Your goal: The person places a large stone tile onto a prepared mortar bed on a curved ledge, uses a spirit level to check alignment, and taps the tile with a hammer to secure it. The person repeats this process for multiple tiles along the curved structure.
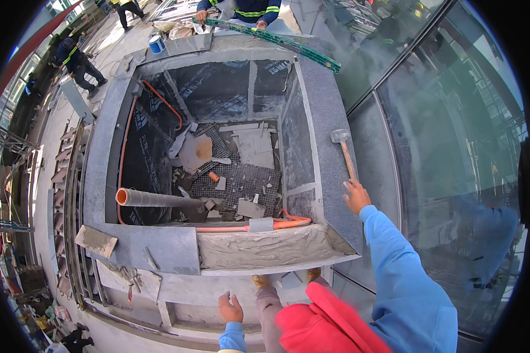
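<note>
My right hand grips the wooden handle of a mallet. Its grey head rests on or hangs just over the grey stone slab along the right rim of a square planter-like box. My left hand hangs low in front of the box, holding nothing, with thumb and fingers apart. Closest ahead of it lies the front rim, where wet mortar is spread bare beside a laid stone slab. At the far rim, another person's hands hold a long green spirit level reaching over the far right corner.
Inside the box are an upright orange pipe, orange conduit, rubble and mesh. A glass wall runs along the right. A loose tile and a trowel lie front left; a blue-white can stands far left.
</note>
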### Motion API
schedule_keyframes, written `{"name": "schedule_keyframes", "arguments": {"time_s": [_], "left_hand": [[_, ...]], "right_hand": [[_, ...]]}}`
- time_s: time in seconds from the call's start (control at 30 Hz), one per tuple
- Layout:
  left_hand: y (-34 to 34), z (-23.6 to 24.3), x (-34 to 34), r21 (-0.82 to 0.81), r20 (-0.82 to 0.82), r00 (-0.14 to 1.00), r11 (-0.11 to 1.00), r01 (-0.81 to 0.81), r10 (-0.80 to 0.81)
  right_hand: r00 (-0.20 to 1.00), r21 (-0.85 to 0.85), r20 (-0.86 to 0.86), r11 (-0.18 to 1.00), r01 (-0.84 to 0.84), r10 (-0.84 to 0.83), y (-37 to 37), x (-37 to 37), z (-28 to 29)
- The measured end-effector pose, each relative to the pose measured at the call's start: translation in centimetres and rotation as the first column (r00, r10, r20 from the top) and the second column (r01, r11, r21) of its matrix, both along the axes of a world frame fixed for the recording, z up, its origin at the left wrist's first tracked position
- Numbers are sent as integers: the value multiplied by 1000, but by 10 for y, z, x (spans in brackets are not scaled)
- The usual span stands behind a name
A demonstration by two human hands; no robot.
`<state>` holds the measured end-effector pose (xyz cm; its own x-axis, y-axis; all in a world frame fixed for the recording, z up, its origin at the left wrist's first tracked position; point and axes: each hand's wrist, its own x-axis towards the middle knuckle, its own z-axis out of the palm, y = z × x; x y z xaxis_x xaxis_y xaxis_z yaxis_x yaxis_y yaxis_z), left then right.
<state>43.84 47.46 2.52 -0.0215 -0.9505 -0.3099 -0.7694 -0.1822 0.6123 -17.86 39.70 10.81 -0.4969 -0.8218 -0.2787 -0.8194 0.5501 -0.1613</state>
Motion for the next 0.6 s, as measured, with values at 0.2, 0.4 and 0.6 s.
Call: {"name": "schedule_keyframes", "arguments": {"time_s": [0.2, 0.4, 0.6], "left_hand": [[-88, -51, -50, -155, 181, 821, 809, 568, -542], [-98, -128, -84, -179, 201, 844, 828, 531, -498], [-78, -156, -86, -318, 402, 809, 763, 563, -430]], "right_hand": [[877, 125, -209, 878, 462, -432, 128, 9, -92], [884, -147, -243, 916, 375, -400, 112, -43, -152], [948, -241, -125, 936, 258, -293, 112, -88, -203]]}}
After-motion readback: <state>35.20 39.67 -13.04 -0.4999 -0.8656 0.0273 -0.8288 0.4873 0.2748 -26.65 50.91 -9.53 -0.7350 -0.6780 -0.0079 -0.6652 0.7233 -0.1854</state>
